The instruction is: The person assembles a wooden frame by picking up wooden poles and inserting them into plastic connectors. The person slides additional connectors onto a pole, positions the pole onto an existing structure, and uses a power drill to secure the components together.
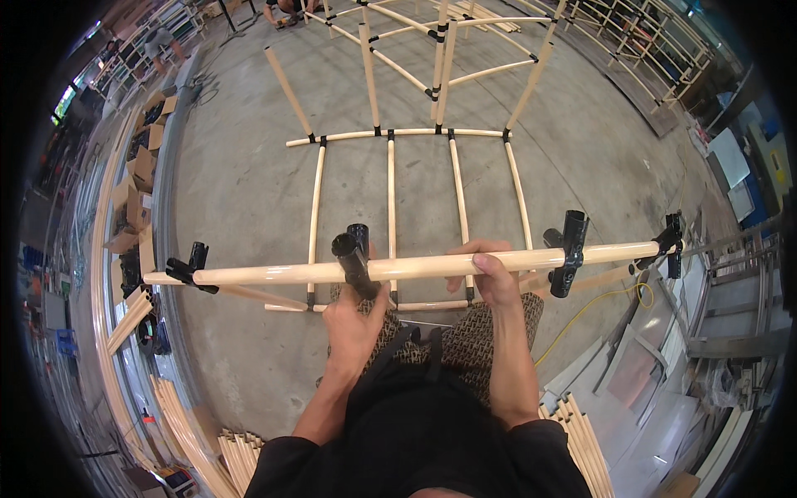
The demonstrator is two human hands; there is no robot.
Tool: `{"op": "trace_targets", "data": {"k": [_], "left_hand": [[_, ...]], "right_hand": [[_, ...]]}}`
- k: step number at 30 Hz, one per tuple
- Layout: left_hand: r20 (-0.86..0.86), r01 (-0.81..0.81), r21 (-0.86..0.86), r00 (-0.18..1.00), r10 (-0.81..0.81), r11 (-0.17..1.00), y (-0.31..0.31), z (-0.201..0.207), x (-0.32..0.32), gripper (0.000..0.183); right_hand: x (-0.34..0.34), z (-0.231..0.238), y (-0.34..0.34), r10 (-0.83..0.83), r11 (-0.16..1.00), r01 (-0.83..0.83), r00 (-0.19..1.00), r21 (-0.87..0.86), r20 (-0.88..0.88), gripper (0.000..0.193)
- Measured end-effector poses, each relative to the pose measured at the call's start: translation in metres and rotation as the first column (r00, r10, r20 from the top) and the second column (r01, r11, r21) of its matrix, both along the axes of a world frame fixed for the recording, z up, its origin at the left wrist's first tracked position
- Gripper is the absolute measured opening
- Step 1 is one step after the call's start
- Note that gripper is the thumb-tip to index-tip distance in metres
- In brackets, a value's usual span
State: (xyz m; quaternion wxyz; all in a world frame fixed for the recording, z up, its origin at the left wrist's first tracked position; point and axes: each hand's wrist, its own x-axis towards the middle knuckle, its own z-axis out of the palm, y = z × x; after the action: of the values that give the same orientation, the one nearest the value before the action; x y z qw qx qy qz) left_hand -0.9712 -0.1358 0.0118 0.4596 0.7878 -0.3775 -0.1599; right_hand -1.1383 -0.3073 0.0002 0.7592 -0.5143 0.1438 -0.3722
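I'm holding the long cream pipe point(415, 266) level at chest height, above the concrete floor point(232, 199). My left hand point(353, 319) has its fingers clenched on the black joint connector point(353, 253) clamped near the pipe's middle. My right hand point(490, 274) is just right of that connector, fingers wrapped over the pipe from above, palm down. Both forearms rise from below, elbows bent. I judge the step to be seating this middle connector. The next move probably calls for twisting it square to the black tee point(569, 249) further right, while my right hand keeps the pipe from rolling.
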Motion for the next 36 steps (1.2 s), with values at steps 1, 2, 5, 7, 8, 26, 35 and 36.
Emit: {"op": "trace_targets", "data": {"k": [1,2,5,7,8,26,35,36], "left_hand": [[-0.013,0.003,-0.024,1.0,-0.003,1.0,-0.001,-0.001,0.0,0.036],[-0.026,0.005,-0.048,1.0,-0.006,0.999,-0.002,-0.001,-0.001,0.037],[0.082,-0.048,0.026,0.996,0.046,0.998,-0.004,0.003,-0.007,0.04],[0.114,-0.057,-0.029,0.992,0.06,0.998,-0.004,0.001,-0.009,0.04],[0.132,-0.062,-0.057,0.989,0.069,0.996,-0.004,0.0,-0.009,0.04],[0.236,-0.044,0.018,0.971,0.038,0.999,-0.003,-0.022,-0.006,0.041],[-0.009,0.334,0.326,0.936,-0.351,0.884,0.009,0.044,-0.007,0.03],[-0.127,0.43,0.317,0.903,-0.411,0.846,0.012,0.064,-0.012,0.028]], "right_hand": [[-0.001,-0.001,0.001,-0.001,1.0,0.001,1.0,-0.004,0.001,0.049],[-0.003,-0.001,0.001,-0.001,1.0,0.001,1.0,-0.007,0.003,0.049],[-0.005,0.003,0.005,-0.004,1.0,0.004,1.0,-0.01,0.0,0.049],[-0.006,0.002,0.006,-0.01,1.0,0.01,1.0,-0.019,-0.013,0.049],[-0.006,0.002,0.006,-0.012,1.0,0.012,1.0,-0.024,-0.017,0.049],[-0.016,-0.009,0.012,-0.009,0.99,0.015,0.999,0.139,-0.046,0.044],[-0.025,-0.006,0.005,0.066,0.993,-0.067,0.998,0.102,0.01,0.027],[-0.023,-0.004,0.004,0.085,0.991,-0.086,0.996,0.103,0.017,0.026]]}}
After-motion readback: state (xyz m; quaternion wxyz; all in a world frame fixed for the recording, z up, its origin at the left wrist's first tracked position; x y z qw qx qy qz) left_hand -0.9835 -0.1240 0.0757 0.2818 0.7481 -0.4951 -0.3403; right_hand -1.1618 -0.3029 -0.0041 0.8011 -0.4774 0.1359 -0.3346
